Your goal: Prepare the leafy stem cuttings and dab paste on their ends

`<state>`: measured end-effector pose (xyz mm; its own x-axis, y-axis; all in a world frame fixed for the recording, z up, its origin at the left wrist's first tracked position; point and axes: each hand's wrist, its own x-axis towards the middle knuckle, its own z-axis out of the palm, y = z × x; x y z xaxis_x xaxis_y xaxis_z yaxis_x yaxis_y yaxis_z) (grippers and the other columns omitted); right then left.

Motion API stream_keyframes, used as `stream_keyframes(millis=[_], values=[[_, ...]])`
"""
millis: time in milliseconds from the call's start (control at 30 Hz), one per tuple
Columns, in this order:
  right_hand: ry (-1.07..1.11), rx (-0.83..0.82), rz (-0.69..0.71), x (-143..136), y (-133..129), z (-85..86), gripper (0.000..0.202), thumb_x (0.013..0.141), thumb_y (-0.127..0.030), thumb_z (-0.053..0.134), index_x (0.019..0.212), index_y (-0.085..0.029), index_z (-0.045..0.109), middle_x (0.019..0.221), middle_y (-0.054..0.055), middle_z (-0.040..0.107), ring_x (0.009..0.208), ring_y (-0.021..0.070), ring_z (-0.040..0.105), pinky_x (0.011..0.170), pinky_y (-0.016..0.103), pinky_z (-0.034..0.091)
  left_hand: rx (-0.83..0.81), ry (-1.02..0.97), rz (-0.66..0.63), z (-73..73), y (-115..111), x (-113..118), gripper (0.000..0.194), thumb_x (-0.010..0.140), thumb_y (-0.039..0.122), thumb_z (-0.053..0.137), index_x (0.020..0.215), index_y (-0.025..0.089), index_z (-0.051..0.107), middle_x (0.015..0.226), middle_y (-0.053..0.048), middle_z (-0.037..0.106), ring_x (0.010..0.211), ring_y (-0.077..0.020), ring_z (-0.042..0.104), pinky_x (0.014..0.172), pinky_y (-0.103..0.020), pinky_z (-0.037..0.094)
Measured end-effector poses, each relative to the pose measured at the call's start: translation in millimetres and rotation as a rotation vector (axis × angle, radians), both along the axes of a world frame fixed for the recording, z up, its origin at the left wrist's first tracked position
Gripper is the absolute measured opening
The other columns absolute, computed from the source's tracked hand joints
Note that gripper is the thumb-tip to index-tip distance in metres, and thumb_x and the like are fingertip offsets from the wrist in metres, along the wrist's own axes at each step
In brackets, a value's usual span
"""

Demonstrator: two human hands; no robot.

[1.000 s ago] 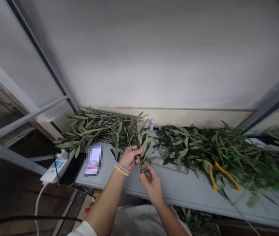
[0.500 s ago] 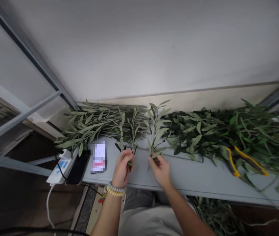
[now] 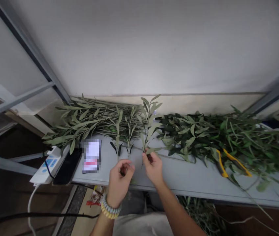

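My right hand (image 3: pixel 153 167) pinches the lower stem of a leafy olive-like sprig (image 3: pixel 150 123), which points away from me toward the wall. Left of it, two more sprigs (image 3: pixel 117 132) lie on the grey table (image 3: pixel 179 177), with their leaf tips over a pile of cut stems (image 3: pixel 105 114). My left hand (image 3: pixel 120 180) is closed at the lower ends of those two. Its fingers curl inward, and what is inside them is hidden. A bracelet of coiled bands (image 3: pixel 110 209) circles the left wrist.
A leafy branch pile (image 3: pixel 203 127) covers the right side, with yellow-handled pliers or cutters (image 3: pixel 235 162) at its front edge. On the left are a lit phone (image 3: pixel 92 155), a dark phone-like slab (image 3: pixel 67 167) and a white power strip (image 3: pixel 46 165). More cut greenery (image 3: pixel 198 213) lies below the table.
My left hand has drawn down toward the table's front edge, and the leaves seen under its thumb no longer show. My right hand still pinches its sprig. The view has shifted slightly right.
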<state>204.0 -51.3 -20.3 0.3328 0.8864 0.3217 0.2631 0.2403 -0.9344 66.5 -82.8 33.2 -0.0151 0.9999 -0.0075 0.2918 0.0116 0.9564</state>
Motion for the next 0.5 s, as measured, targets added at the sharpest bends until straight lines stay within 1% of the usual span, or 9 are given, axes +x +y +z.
stream_keyframes(millis=[67,133,200,267,300,367,400,467,500], values=[[0.015,0.020,0.018,-4,4,11.6,0.023,0.082,-0.036,0.054,0.089,-0.017,0.064,0.071,0.002,0.061,0.061,0.0137,0.051,0.058,0.025,0.043,0.067,0.116,-0.038,-0.7,9,-3,0.031,0.075,0.034,0.059,0.100,0.016,0.061,0.082,-0.003,0.060,0.055,-0.0106,0.044,0.055,-0.024,0.039],[0.022,0.030,0.065,-8,5,22.8,0.020,0.082,-0.035,0.055,0.082,-0.017,0.062,0.066,0.000,0.059,0.058,0.0130,0.051,0.056,0.024,0.042,0.115,0.194,-0.132,-0.4,14,-2,0.032,0.076,0.031,0.059,0.104,0.017,0.063,0.092,-0.006,0.063,0.059,-0.0124,0.050,0.058,-0.026,0.041],[-0.009,0.027,0.110,-12,5,32.2,0.018,0.080,-0.033,0.057,0.071,-0.017,0.060,0.061,-0.001,0.056,0.057,0.0129,0.051,0.056,0.024,0.042,0.125,0.209,-0.194,0.6,15,2,0.026,0.079,0.029,0.054,0.098,0.017,0.067,0.090,-0.007,0.066,0.067,-0.0157,0.055,0.063,-0.028,0.043],[-0.037,0.020,0.131,-17,3,39.4,0.020,0.078,-0.031,0.058,0.063,-0.018,0.057,0.059,-0.001,0.056,0.057,0.0131,0.051,0.056,0.025,0.041,0.109,0.198,-0.189,1.8,15,7,0.024,0.081,0.027,0.050,0.091,0.017,0.069,0.083,-0.007,0.068,0.069,-0.0179,0.058,0.064,-0.029,0.043],[-0.038,0.020,0.140,-18,2,42.2,0.019,0.078,-0.030,0.058,0.063,-0.018,0.057,0.060,-0.001,0.057,0.057,0.0134,0.052,0.057,0.025,0.042,0.103,0.198,-0.171,2.2,15,8,0.024,0.081,0.027,0.049,0.089,0.017,0.070,0.080,-0.007,0.069,0.069,-0.0186,0.059,0.064,-0.030,0.044],[-0.022,0.041,0.175,-21,0,46.4,0.012,0.077,-0.029,0.059,0.074,-0.018,0.061,0.069,0.002,0.062,0.065,0.0152,0.055,0.062,0.026,0.044,0.114,0.211,-0.111,2.1,17,5,0.025,0.081,0.029,0.048,0.086,0.017,0.070,0.078,-0.006,0.070,0.068,-0.0201,0.060,0.064,-0.031,0.045],[-0.011,0.055,0.193,-21,-1,47.4,0.016,0.076,-0.030,0.061,0.086,-0.018,0.063,0.079,0.004,0.064,0.073,0.0169,0.057,0.066,0.027,0.046,0.135,0.219,-0.056,1.6,20,0,0.026,0.080,0.030,0.049,0.086,0.017,0.069,0.079,-0.007,0.070,0.071,-0.0210,0.061,0.066,-0.031,0.045],[0.020,0.053,0.185,-16,-4,46.0,0.045,0.071,-0.033,0.067,0.112,-0.019,0.058,0.100,0.008,0.065,0.087,0.0205,0.058,0.071,0.029,0.048,0.179,0.239,0.099,-0.8,29,-16,0.026,0.078,0.033,0.049,0.086,0.016,0.068,0.085,-0.008,0.070,0.080,-0.0234,0.063,0.072,-0.032,0.047],[0.047,0.030,0.153,-11,-6,42.9,0.056,0.070,-0.035,0.068,0.121,-0.019,0.053,0.108,0.010,0.063,0.091,0.0216,0.058,0.071,0.030,0.049,0.186,0.263,0.192,-2.6,35,-27,0.027,0.077,0.035,0.050,0.085,0.016,0.068,0.087,-0.009,0.070,0.084,-0.0245,0.063,0.075,-0.033,0.047]])
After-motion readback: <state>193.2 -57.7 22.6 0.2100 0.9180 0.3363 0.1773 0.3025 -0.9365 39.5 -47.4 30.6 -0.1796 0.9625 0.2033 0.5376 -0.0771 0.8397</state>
